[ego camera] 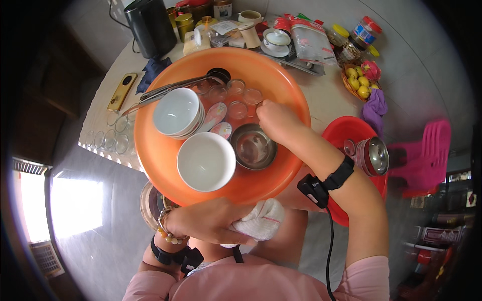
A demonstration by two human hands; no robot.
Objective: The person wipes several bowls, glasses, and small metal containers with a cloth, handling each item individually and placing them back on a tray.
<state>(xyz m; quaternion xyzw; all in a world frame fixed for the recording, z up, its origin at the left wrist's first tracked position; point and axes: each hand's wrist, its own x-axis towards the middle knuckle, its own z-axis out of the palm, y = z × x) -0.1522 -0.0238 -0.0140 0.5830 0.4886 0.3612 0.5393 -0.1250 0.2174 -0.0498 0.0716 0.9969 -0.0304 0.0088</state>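
My left hand (214,222) is closed on a white cloth (263,220) below the near rim of a large orange plastic basin (162,169). My right hand (276,120) reaches inside the basin's right side, its fingers curled at a small clear glass cup (260,109) that is mostly hidden. Several small glass cups (237,110) stand to its left. A steel bowl (253,146), a white bowl (206,161), stacked white bowls (176,111) and floral ceramic spoons (215,113) also lie in the basin. Long-handled ladles (218,75) rest across its far left rim.
Glass cups (109,138) and a phone (122,92) are on the table at left. At right, a red basin (339,128) holds stacked steel bowls (376,156). Behind stand a lidded tea bowl (276,39), a dark kettle (150,28), jars and a fruit basket (348,82). A cable hangs from my right wrist.
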